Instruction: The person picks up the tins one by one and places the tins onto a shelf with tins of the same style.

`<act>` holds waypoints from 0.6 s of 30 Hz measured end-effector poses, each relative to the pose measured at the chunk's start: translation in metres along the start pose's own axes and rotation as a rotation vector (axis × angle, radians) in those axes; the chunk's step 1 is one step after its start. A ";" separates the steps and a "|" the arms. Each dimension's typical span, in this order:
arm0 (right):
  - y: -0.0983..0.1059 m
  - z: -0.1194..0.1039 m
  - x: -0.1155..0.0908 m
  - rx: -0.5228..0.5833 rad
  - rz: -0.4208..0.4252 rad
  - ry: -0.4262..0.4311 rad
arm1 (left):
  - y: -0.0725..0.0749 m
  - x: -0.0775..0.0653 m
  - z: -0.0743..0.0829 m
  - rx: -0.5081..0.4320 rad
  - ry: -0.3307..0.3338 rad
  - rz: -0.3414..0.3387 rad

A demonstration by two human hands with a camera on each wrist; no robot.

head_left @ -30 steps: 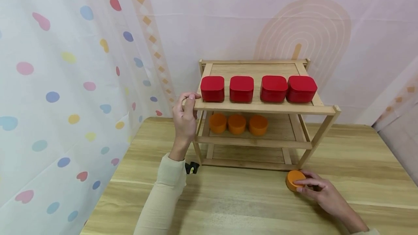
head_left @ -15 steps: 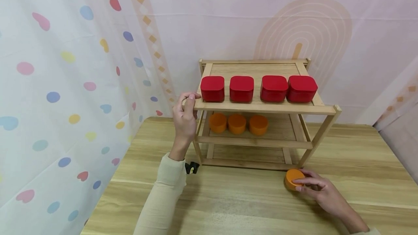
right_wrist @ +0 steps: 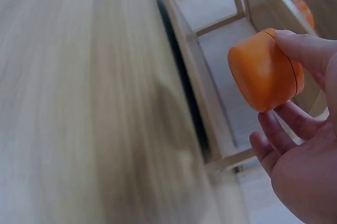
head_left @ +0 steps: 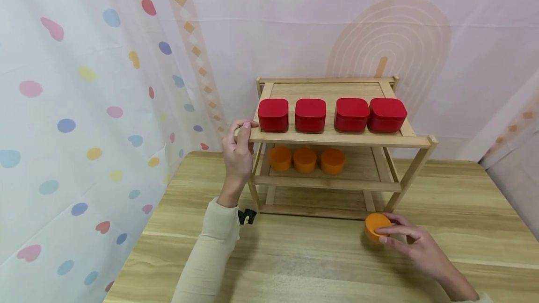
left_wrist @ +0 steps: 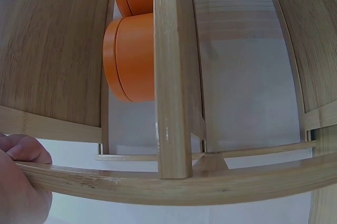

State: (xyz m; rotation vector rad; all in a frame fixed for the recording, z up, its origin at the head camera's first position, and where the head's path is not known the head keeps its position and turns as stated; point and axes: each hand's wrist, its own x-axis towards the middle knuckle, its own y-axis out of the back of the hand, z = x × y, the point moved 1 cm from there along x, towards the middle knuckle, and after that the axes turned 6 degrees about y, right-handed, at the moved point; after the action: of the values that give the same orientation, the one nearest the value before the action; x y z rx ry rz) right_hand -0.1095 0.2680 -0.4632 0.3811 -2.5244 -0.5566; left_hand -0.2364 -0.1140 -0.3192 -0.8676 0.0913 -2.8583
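My left hand (head_left: 238, 153) grips the front left corner of the top tier of a wooden three-tier rack (head_left: 337, 140). In the left wrist view part of that hand (left_wrist: 23, 182) shows around the end of a wooden bar. With thumb and fingers, my right hand (head_left: 414, 247) pinches a small round orange lidded tin (head_left: 375, 226) near the rack's front right foot. The right wrist view has this tin (right_wrist: 263, 71) tilted and raised off the tabletop. Three similar orange tins (head_left: 305, 160) stand in a row on the middle tier, towards its left.
Several red lidded tins (head_left: 310, 115) line the front of the top tier, the two on the right close together. A small black object (head_left: 247, 216) lies by the rack's front left foot. Patterned curtains (head_left: 286, 36) hang behind and left of the wooden table (head_left: 294, 256).
The orange tin in my right hand has risen off the table and shifted slightly left, towards the rack, tilting a little. My left hand stays on the rack's corner.
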 end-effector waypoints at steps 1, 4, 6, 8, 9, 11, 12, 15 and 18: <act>0.000 -0.002 0.001 0.011 0.001 0.016 | 0.000 0.000 0.000 0.005 -0.001 0.001; 0.000 -0.008 0.005 0.032 0.001 0.058 | 0.001 0.000 0.000 0.029 -0.005 0.009; 0.000 -0.012 0.008 0.042 0.002 0.078 | 0.001 0.000 -0.001 0.048 -0.010 0.013; 0.000 -0.015 0.009 0.053 0.002 0.085 | 0.001 0.000 -0.001 0.050 -0.007 0.011; 0.000 -0.017 0.010 0.058 0.003 0.083 | 0.001 0.000 -0.001 0.045 -0.006 0.008; 0.000 -0.020 0.011 0.073 0.006 0.073 | 0.001 -0.001 -0.001 0.040 -0.003 0.005; 0.000 -0.022 0.011 0.086 0.007 0.074 | 0.001 -0.001 -0.001 0.038 -0.002 0.006; 0.001 -0.028 0.013 0.117 0.010 0.077 | 0.000 -0.001 0.000 0.023 -0.001 0.008; 0.001 -0.035 0.017 0.114 0.013 0.095 | 0.000 -0.001 0.000 0.005 -0.004 0.012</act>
State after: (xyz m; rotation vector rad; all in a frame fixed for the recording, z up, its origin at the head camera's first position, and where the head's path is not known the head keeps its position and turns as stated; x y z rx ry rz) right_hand -0.1046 0.2521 -0.4283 0.4217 -2.4714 -0.3818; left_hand -0.2357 -0.1138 -0.3198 -0.8691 0.0879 -2.8446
